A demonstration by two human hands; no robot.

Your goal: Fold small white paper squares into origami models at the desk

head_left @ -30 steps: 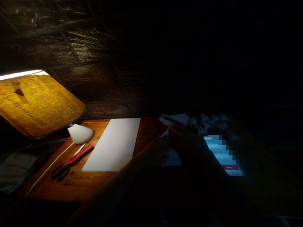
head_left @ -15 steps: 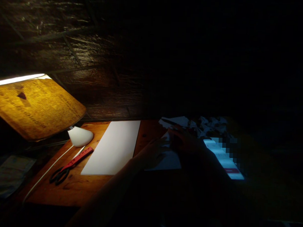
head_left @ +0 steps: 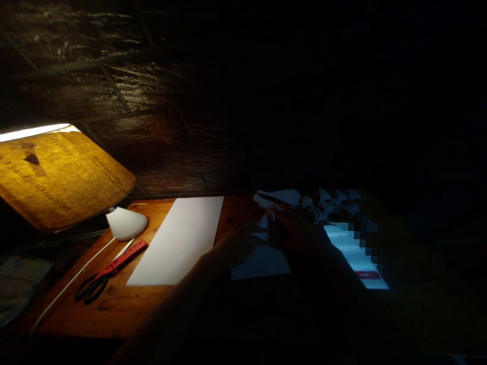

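Dim light barely reaches the right part of the wooden table (head_left: 106,321), where paper (head_left: 260,264) lies by the left hand (head_left: 238,241) and right hand (head_left: 300,229), between a white sheet (head_left: 180,239) and a glowing screen (head_left: 351,253). Whether either hand grips it, one cannot tell. Gentle, steady pressure should limit slipping.

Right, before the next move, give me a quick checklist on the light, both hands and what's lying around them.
1. Light on the work: not ok. The lamp brightens the left side; the hands are in deep shadow.
2. Left hand at the smaller white paper: ok.
3. Right hand grip: cannot tell, too dark.
4. Scissors away from the hands: ok, lying by the lamp's base.
5. Large white sheet flat on the table: ok, though the left forearm hides its near right corner.
6. Screen lit: ok, partly pixelated.
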